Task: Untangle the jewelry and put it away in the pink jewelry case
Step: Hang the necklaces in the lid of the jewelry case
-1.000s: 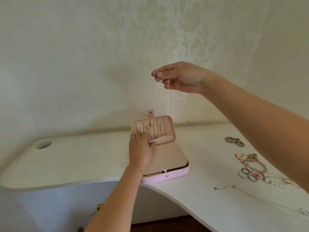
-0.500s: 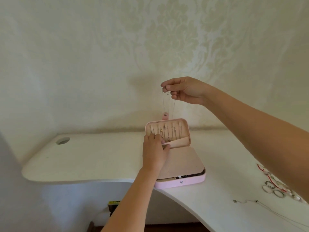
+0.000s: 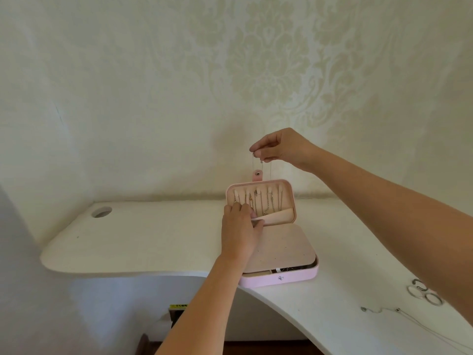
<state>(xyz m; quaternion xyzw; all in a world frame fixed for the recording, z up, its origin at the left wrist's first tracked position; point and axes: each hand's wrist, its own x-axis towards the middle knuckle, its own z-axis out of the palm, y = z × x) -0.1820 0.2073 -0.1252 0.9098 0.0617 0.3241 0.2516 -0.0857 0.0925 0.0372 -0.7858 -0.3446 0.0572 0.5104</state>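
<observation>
Right hand (image 3: 279, 147) high over the pink jewelry case (image 3: 281, 278), thumb and fingertips pinched tight on a thin necklace (image 3: 270, 171), strands dangling straight toward the upright lid (image 3: 288, 198). Wrist cocked down, forearm reaching in from the case's right. Left hand (image 3: 240, 231) at the lid's lower left, fingers curled, thumb hooked on the lid pocket (image 3: 279, 216), bracing it. Best now, probably: lower slowly, catch the top on a peg (image 3: 280, 187), feed the tail into the pocket without brushing the hung chains (image 3: 272, 203). Right of the case on the desk (image 3: 153, 239): rings (image 3: 422, 294) and a loose chain (image 3: 381, 310), waiting.
</observation>
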